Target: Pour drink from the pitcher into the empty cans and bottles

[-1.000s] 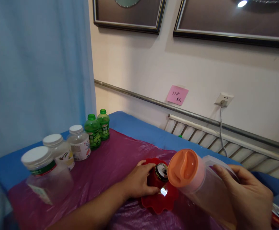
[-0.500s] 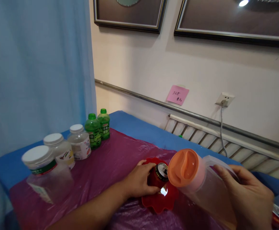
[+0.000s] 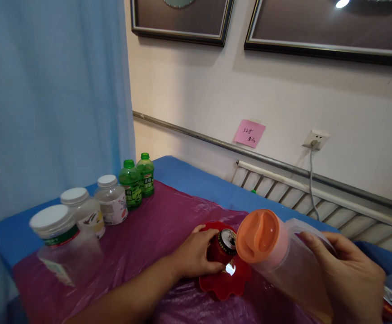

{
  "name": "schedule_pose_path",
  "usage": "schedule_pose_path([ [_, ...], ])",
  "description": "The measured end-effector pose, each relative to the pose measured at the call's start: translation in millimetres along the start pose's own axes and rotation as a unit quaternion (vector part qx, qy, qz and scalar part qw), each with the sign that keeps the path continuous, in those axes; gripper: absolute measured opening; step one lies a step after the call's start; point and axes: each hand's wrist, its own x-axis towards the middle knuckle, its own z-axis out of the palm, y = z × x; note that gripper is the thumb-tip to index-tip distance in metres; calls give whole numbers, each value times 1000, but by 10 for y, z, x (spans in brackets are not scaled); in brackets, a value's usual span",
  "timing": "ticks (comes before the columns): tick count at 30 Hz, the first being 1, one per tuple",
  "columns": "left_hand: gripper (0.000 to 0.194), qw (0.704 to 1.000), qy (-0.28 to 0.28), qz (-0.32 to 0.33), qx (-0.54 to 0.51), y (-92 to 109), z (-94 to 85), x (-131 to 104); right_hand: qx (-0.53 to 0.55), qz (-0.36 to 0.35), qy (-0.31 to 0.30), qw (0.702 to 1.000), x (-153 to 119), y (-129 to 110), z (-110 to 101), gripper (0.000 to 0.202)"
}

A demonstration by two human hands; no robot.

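Pitcher tilted, right hand grasping its handle; left hand clasping the red can; advisable: brace the can firmly; tilt slowly and evenly.

An ordinary indoor room, homely in its fittings, though whether it is a home or a treatment room cannot be told. A blue curtain hangs along the left, beside a pale wall with two framed pictures. A metal pipe crosses the wall above a ribbed radiator; a grey cable is plugged into a socket. A handwritten pink note is stuck up near it. A purple plastic sheet lies over a blue cover, bed or table unclear. The ware is household: a jug, a can, lidded jars, green bottles.
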Motion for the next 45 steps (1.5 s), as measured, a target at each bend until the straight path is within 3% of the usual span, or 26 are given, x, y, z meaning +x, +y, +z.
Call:
schedule_pose_path([
  [26, 72, 1000, 14, 5, -4, -1, -12, -1, 6, -64, 25, 998, -5, 152, 17, 46],
  [45, 71, 1000, 6, 5, -16, 21, -16, 0, 9, -62, 11, 998, -22, 152, 21, 47],
])
